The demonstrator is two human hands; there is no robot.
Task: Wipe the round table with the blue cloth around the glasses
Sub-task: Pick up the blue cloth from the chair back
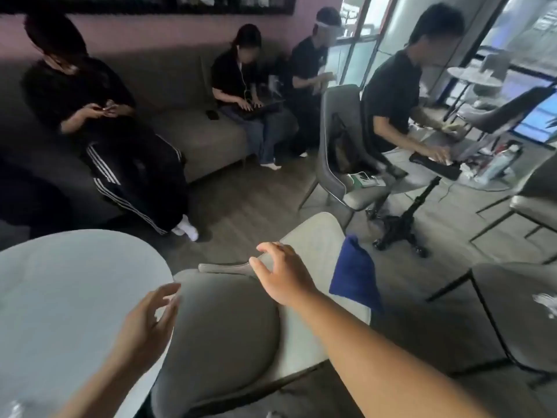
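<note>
Right now both hands are empty, fingers spread and loosely curled. The left hand [150, 321] hovers at the curved edge of the round pale-grey worktop [60, 297], which fills the lower left of the view. The right hand [283, 273] reaches out over the grey upholstered chair [223, 327] that stands just beside the worktop on its right, with the fingertips [265, 247] near the top of the chair's back; whether they touch it cannot be told from the blur.

One blue cloth [355, 276] hangs draped over the far right side of that same chair, just beyond the right hand and not touching it. Only one glint of something clear [13, 410] shows at the bottom left corner of the worktop, too blurred to name or count.

Further from the chair, four people sit in dark clothes: three on the long grey sofa [180, 116] against the pink wall, and one on a second grey chair [340, 152] at a separate round table on a black pedestal base [401, 224]. A third grey chair seat [518, 315] stands to the right of the cloth's chair, well apart, on the dark wooden floor [241, 212].
</note>
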